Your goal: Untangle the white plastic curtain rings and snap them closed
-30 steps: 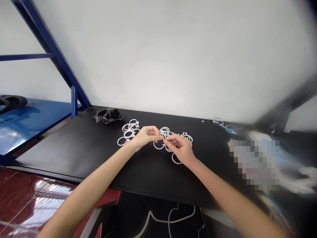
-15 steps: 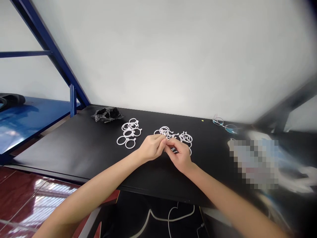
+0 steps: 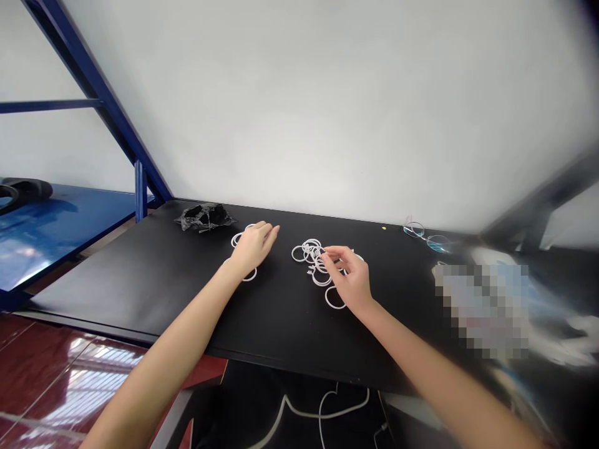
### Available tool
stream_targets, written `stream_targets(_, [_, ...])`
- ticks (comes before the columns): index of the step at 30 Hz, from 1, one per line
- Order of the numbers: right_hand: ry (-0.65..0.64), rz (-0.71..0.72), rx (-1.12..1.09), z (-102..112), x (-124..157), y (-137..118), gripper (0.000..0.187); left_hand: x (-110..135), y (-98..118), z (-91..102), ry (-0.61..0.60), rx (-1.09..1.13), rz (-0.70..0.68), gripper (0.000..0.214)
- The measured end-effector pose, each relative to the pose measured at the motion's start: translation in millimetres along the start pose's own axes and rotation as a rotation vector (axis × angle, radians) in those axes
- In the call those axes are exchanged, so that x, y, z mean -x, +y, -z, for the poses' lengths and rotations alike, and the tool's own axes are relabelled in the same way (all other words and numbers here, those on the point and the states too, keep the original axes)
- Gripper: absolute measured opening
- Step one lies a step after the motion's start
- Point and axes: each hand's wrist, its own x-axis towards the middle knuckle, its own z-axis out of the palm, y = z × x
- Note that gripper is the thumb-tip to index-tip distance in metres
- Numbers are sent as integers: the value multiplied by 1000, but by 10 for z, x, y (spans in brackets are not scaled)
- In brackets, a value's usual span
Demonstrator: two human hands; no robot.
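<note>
My left hand point(image 3: 253, 248) is over the left group of white plastic rings point(image 3: 251, 274), its back toward me and its fingers bent. Its fingertips and most of that group are hidden, so I cannot see whether it holds a ring. Above the middle heap of white rings point(image 3: 311, 252) is my right hand point(image 3: 350, 274), with thumb and forefinger brought nearly together at the small clasp end of a white ring point(image 3: 321, 265). One more white ring point(image 3: 334, 299) shows just below the right hand. Part of the heap lies behind the right fingers.
A crumpled black plastic bag point(image 3: 204, 217) lies at the back left of the black table point(image 3: 154, 274). Eyeglasses point(image 3: 425, 237) rest at the back right, near a blurred clear plastic package point(image 3: 486, 305). A blue metal frame point(image 3: 112, 118) stands left, and a wall closes the back.
My hands were together over the middle heap and have separated. The left moved left and away to the left group of rings; the right stayed near the heap, shifting slightly right.
</note>
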Motion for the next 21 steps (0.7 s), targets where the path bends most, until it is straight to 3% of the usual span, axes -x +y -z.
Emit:
stream_targets(4, [-170, 100, 268, 27, -44, 72, 6, -14, -347, -30, -46, -130, 30, 40])
stream_targets(7, [-246, 146, 427, 7, -22, 83, 11, 1, -415, -54, -110, -176, 57, 35])
stream_targets(12, [-310, 149, 478, -19, 9, 63, 4, 20, -311, -26, -217, -263, 122, 27])
stream_targets(16, [-316, 126, 476, -10, 8, 57, 5, 21, -186, 3, -194, -273, 116, 24])
stream_targets(21, [-322, 174, 557, -20, 13, 89, 9, 33, 60, -25, -142, -128, -9, 22])
